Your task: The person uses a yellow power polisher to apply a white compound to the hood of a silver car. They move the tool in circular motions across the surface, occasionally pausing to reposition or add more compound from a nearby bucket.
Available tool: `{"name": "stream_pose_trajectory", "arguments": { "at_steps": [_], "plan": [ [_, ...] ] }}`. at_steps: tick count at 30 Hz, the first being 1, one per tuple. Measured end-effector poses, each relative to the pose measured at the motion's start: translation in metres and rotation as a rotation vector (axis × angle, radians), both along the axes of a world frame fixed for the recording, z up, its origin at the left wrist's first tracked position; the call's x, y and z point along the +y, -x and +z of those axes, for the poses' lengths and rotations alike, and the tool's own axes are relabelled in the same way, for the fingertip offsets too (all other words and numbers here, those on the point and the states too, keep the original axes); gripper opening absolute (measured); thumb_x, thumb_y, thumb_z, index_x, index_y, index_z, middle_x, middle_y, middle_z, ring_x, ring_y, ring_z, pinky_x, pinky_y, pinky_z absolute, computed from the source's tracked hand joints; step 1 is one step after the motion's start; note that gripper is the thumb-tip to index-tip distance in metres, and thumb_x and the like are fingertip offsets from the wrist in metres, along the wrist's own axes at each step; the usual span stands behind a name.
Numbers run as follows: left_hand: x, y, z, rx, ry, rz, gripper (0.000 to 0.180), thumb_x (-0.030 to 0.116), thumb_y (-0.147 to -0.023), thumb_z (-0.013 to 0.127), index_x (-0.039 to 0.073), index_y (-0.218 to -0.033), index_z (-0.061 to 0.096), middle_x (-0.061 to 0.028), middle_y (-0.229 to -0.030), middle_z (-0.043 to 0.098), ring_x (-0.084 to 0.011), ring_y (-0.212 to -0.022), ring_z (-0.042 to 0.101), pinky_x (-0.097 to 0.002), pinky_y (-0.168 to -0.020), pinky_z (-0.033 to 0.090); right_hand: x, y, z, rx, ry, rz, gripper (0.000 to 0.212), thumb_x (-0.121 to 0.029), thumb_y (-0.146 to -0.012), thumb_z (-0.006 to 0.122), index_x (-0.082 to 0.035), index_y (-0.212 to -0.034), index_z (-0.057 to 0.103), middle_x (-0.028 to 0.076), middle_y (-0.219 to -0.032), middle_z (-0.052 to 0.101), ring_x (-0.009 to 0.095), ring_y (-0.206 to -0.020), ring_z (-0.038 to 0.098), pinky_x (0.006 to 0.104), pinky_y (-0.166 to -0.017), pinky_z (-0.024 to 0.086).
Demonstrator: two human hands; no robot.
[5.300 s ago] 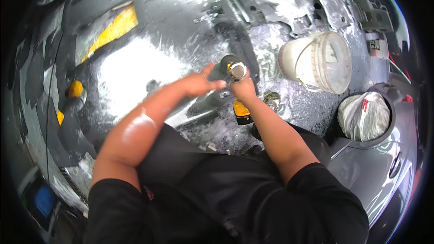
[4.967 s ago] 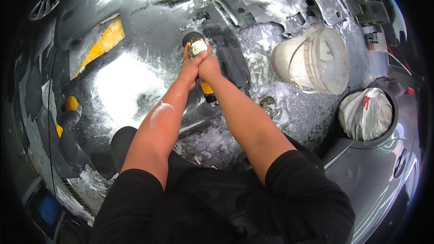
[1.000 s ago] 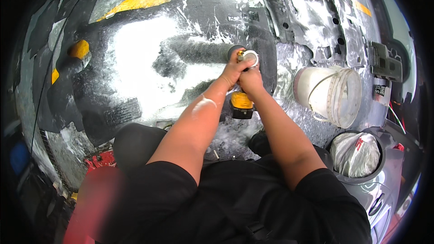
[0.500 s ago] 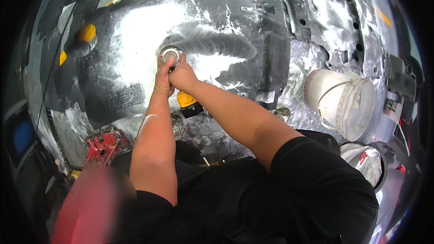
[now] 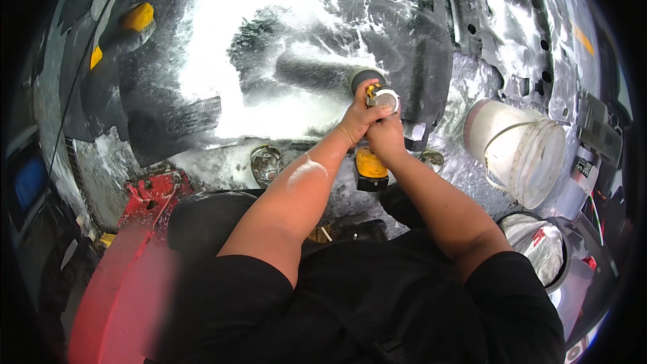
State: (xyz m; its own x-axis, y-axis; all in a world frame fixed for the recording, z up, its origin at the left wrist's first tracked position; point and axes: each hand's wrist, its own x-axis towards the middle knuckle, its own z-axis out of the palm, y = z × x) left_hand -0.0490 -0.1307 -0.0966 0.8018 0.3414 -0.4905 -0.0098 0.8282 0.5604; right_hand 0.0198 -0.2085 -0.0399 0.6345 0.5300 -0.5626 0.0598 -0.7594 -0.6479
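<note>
Both hands are on a yellow-and-black cordless power tool with a round dark disc at its front. My left hand is closed round the head of the tool, its thumb across the grey round housing. Just behind it, my right hand grips the handle, with the battery end sticking out below. The disc rests at the right part of a large black sheet coated with white powder or foam. Dark swept tracks cross the white where it is thinner. A white smear marks my left forearm.
A whitish bucket lies on its side to the right. Below it stands a round container with a plastic-like liner. A long red metal piece lies at lower left. A yellow patch shows at the upper left.
Both hands have moved the tool to the right across the sheet, from the white area's middle to its right side. A dark patch shows where the disc was. The view has shifted slightly.
</note>
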Motion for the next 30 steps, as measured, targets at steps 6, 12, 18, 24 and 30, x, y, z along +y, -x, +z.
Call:
{"name": "stream_pose_trajectory", "arguments": {
  "at_steps": [6, 12, 18, 24, 30],
  "plan": [
    [0.057, 0.081, 0.003, 0.126, 0.042, 0.229, 0.082, 0.019, -0.083, 0.081, 0.021, -0.153, 0.039, -0.0118, -0.132, 0.059, -0.0254, -0.120, 0.058, -0.0407, -0.105, 0.049, 0.064, 0.066, -0.035, 0.102, -0.003, 0.155, 0.091, -0.025, -0.090, 0.068, 0.006, -0.158, 0.015, 0.035, -0.117, 0.068, 0.049, -0.110, 0.068, 0.0513, -0.097, 0.054],
    [0.128, 0.166, -0.004, 0.249, -0.134, 0.451, 0.082, 0.024, -0.083, 0.079, 0.023, -0.155, 0.041, -0.0136, -0.136, 0.058, -0.0273, -0.121, 0.058, -0.0425, -0.104, 0.050, 0.160, 0.139, -0.038, 0.197, -0.060, 0.314, 0.091, -0.029, -0.092, 0.064, 0.004, -0.160, 0.014, 0.036, -0.112, 0.069, 0.046, -0.109, 0.070, 0.0509, -0.094, 0.056],
    [0.145, 0.194, -0.033, 0.278, -0.062, 0.548, 0.078, 0.033, -0.085, 0.079, 0.018, -0.151, 0.041, -0.0118, -0.134, 0.061, -0.0275, -0.121, 0.060, -0.0437, -0.103, 0.051, 0.188, 0.149, -0.054, 0.175, -0.066, 0.539, 0.059, -0.027, -0.091, 0.062, 0.006, -0.139, 0.056, 0.030, -0.115, 0.072, 0.043, -0.111, 0.070, 0.0466, -0.096, 0.056],
    [0.068, 0.091, -0.021, 0.174, -0.148, 0.326, 0.082, 0.028, -0.083, 0.081, 0.020, -0.153, 0.039, -0.0112, -0.135, 0.059, -0.0264, -0.126, 0.057, -0.0433, -0.108, 0.047, 0.090, 0.069, -0.051, 0.125, -0.036, 0.248, 0.091, -0.025, -0.090, 0.066, 0.014, -0.155, 0.017, 0.034, -0.110, 0.071, 0.046, -0.107, 0.072, 0.0489, -0.093, 0.057],
    [0.041, -0.013, -0.003, -0.002, -0.076, 0.076, 0.090, 0.026, -0.083, 0.083, 0.025, -0.158, 0.033, -0.0143, -0.144, 0.051, -0.0303, -0.130, 0.053, -0.0456, -0.109, 0.046, 0.043, -0.020, -0.017, -0.011, 0.015, -0.005, 0.071, -0.015, -0.086, 0.071, 0.006, -0.144, 0.036, 0.025, -0.112, 0.070, 0.032, -0.099, 0.073, 0.0417, -0.081, 0.058]
  ]
}}
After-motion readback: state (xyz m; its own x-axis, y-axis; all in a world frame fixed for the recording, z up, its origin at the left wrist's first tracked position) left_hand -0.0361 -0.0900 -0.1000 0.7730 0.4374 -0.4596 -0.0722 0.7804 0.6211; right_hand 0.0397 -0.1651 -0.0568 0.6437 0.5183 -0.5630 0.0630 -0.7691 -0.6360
